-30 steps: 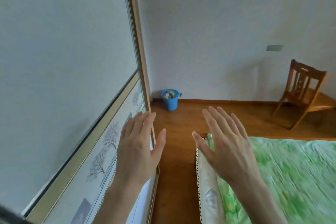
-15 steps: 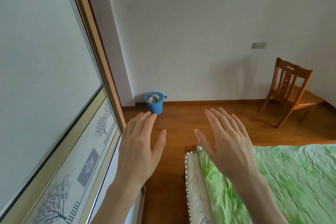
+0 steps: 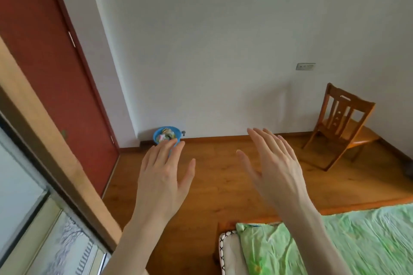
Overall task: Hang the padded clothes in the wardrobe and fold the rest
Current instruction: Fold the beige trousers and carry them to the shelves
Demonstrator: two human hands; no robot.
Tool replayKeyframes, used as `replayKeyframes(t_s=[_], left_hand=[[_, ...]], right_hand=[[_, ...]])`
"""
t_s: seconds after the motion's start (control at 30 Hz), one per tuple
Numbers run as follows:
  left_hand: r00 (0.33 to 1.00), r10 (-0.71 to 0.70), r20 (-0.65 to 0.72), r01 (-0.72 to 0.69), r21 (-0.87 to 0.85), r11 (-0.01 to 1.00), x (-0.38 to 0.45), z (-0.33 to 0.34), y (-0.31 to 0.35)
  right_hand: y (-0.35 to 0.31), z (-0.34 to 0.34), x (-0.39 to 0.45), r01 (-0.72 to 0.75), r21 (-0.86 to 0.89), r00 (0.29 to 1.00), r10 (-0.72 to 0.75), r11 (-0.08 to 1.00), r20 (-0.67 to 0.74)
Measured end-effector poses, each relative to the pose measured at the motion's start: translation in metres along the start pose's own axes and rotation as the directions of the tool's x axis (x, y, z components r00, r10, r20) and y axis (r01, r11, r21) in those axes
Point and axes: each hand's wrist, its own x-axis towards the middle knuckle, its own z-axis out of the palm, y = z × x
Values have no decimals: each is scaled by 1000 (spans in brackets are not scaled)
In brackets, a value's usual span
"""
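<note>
My left hand (image 3: 164,176) and my right hand (image 3: 276,168) are both raised in front of me, palms down, fingers spread, holding nothing. The wardrobe (image 3: 33,203) with its sliding door and tree pattern fills the lower left, beside my left forearm. The bed with a green patterned sheet (image 3: 348,239) lies at the lower right, under my right forearm. No clothes are in view.
A dark red door (image 3: 51,69) stands at the left past the wardrobe. A blue bin (image 3: 166,135) full of scraps sits by the far wall, partly behind my left fingers. A wooden chair (image 3: 342,123) stands in the right corner. Wooden floor (image 3: 223,181) lies between wardrobe and bed.
The view has swung to the right, away from the wardrobe front: the red door has come into sight and the wardrobe fills less of the frame. Both hands stay open and empty.
</note>
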Motion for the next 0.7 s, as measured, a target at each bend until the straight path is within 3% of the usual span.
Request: replayKeyframes(t_s=[0.23, 0.43, 0.7], left_hand=[[997, 9, 72, -6, -40, 999, 113, 76, -21], [989, 107, 101, -100, -68, 993, 192, 150, -28], [939, 316, 134, -291, -174, 941, 327, 268, -15]], right_hand=[[23, 55, 89, -65, -59, 998, 66, 996, 13], [60, 106, 146, -117, -118, 993, 118, 986, 7], [141, 186, 223, -312, -170, 950, 308, 935, -55]])
